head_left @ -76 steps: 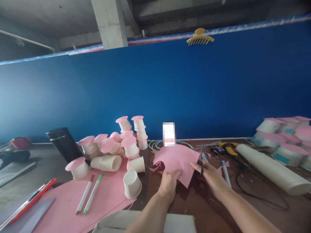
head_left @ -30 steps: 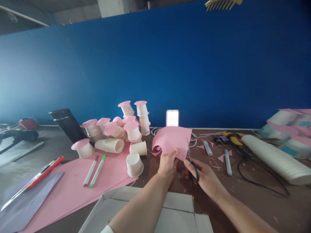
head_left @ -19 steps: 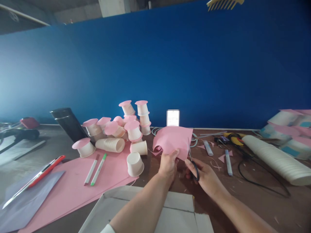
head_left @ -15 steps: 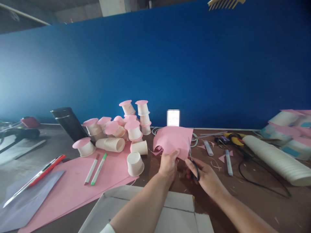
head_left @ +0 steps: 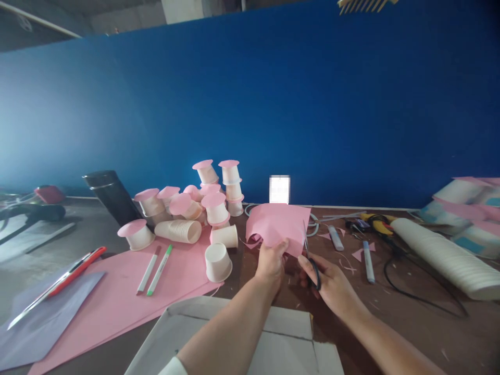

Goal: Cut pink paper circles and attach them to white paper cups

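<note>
A piece of pink paper (head_left: 279, 224) is pinched in my left hand (head_left: 272, 260), thumb on top and the other fingers underneath, out of sight. Its left edge is cut in a curve and bends down. My right hand (head_left: 326, 278) grips dark-handled scissors (head_left: 314, 273), with the blades at the paper's right edge. To the left of my left hand, a white paper cup (head_left: 217, 262) stands upside down. Behind it are several paper cups with pink discs (head_left: 213, 200) glued on, some of them stacked.
Pink sheets (head_left: 117, 307) at left carry two markers (head_left: 159, 271) and a utility knife (head_left: 74, 273). A black bottle (head_left: 113, 198) stands behind. At right lie a long stack of cups (head_left: 441, 255), a glue stick (head_left: 368, 262), a black cable (head_left: 422, 299) and paper scraps. White cardboard (head_left: 289, 333) lies in front.
Almost nothing differs. Both hands keep their hold on the paper and scissors in about the same place, while the view has shifted very slightly.
</note>
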Tool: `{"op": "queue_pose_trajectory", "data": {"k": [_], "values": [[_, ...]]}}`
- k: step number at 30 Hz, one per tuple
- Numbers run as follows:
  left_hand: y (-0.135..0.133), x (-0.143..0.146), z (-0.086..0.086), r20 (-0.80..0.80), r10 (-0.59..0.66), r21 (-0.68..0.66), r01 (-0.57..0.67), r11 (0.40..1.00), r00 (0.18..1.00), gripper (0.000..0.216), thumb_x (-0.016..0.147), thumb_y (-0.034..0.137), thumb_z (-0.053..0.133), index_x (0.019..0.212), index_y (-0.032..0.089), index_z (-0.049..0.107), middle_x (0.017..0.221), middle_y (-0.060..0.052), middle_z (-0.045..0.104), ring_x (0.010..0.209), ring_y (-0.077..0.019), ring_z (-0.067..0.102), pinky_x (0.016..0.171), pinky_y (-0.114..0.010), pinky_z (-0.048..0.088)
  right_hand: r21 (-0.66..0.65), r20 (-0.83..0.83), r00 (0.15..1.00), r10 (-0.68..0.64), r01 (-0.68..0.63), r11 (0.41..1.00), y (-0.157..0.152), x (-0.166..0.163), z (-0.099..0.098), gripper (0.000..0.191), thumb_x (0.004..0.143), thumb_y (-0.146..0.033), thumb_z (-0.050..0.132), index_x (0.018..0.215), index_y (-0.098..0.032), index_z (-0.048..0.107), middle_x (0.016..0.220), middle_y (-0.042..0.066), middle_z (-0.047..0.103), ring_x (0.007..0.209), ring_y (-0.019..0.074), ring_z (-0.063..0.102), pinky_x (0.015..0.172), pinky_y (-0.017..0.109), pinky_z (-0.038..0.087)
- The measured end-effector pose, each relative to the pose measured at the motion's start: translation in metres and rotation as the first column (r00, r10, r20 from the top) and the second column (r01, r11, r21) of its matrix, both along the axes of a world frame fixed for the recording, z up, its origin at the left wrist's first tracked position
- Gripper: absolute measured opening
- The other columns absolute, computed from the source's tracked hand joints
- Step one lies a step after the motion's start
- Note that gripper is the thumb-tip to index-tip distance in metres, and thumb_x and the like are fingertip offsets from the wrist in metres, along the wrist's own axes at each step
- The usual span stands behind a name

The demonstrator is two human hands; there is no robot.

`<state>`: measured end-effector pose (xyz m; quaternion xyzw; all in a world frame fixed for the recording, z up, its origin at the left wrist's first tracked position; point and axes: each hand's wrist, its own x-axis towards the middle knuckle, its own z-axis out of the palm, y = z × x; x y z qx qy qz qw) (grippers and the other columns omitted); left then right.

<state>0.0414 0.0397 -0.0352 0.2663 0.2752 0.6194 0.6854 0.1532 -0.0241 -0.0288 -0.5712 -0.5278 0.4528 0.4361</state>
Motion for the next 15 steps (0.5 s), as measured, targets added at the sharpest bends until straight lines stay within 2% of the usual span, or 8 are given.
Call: {"op": "queue_pose_trajectory", "data": {"k": [4, 10, 15], "values": [[-0.0003, -0.0002, 0.0004, 0.025, -0.001, 0.007, 0.001, 1.0, 1.0, 0.019, 0.061, 0.019, 0.074, 0.078, 0.019, 0.066, 0.089, -0.006, 0.07, 0.095, -0.0246, 0.064, 0.09, -0.035, 0.047, 0.009, 0.012, 1.0, -0.006, 0.006, 1.0, -0.0008, -0.001, 0.0026, 0.039, 0.079, -0.06, 0.053, 0.077, -0.022, 0.061, 0.059, -0.001, 0.055, 0.047, 0.0118, 0.048, 0.041, 0.022, 0.034], [-0.001, -0.0013, 0.0019, 0.034, 0.008, 0.01, -0.008, 1.0, 0.999, 0.02, 0.061, 0.018, 0.074, 0.08, 0.018, 0.067, 0.086, -0.004, 0.069, 0.086, -0.0218, 0.065, 0.086, -0.034, 0.048, -0.003, -0.014, 1.0, -0.008, 0.008, 1.0, -0.0019, -0.0017, 0.0037, 0.042, 0.079, -0.06, 0.055, 0.096, -0.023, 0.064, 0.056, -0.002, 0.054, 0.046, 0.0116, 0.046, 0.039, 0.022, 0.033], [-0.0011, -0.0022, 0.0024, 0.047, 0.007, 0.003, -0.008, 1.0, 0.999, 0.023, 0.06, 0.017, 0.075, 0.081, 0.017, 0.066, 0.089, -0.005, 0.069, 0.088, -0.0215, 0.064, 0.085, -0.033, 0.049, -0.008, -0.024, 0.999, -0.021, 0.021, 1.0, -0.0013, -0.0016, 0.003, 0.045, 0.077, -0.061, 0.056, 0.101, -0.022, 0.064, 0.058, -0.001, 0.055, 0.048, 0.0125, 0.049, 0.038, 0.021, 0.033]]}}
